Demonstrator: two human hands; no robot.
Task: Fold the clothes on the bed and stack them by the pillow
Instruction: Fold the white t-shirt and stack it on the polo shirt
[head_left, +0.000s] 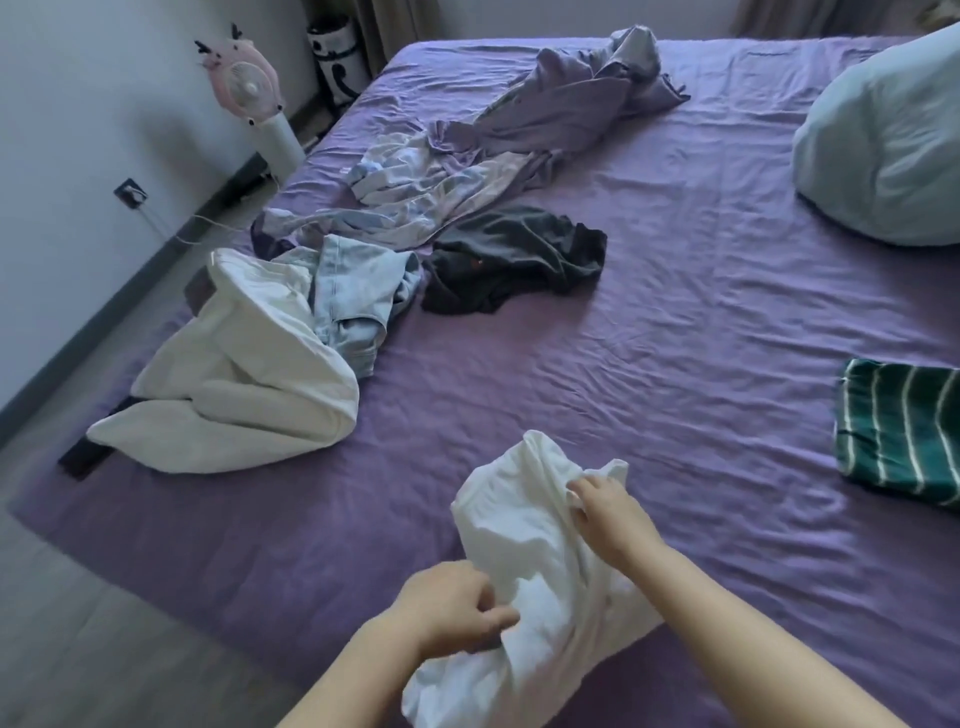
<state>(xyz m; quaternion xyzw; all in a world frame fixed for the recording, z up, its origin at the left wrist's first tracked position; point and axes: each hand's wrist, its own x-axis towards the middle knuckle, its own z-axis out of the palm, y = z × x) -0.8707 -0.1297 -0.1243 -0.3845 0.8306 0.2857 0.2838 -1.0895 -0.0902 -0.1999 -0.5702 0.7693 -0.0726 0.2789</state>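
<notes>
At the upper left of the frame, a pink fan (248, 88) on a white stand is seen against the wall, with a cord run down to a wall socket (130, 193). Behind it, near the top edge, a white bin with a black pattern (335, 57) is tucked by the curtain; nothing readable is printed on it, and no brand or writing can be made out anywhere tbh.

On the left side of the purple bed (675, 322), a big crumpled white garment (244, 379) is spread near the bed's edge, with a pale blue denim piece (358, 296) bunched up against its right side. Just right of that, a dark grey garment (514, 260) is heaped. Above those, toward top centre, a lilac and pale patterned tangle of fabric (498, 140) is strewn across the sheet.

At the bottom centre, a white garment (524, 540) is held up off the bed. The left hand (452, 608) is at its lower part, the grip clamped there with thumb and fingers pinched together on the cloth. The right hand (602, 514) is higher up, its grip closed on a fold near the garment's upper edge.

At the right edge, a folded green striped garment (898, 426) is laid flat on the sheet, well below the pale blue pillow (878, 150) in the upper right corner.
</notes>
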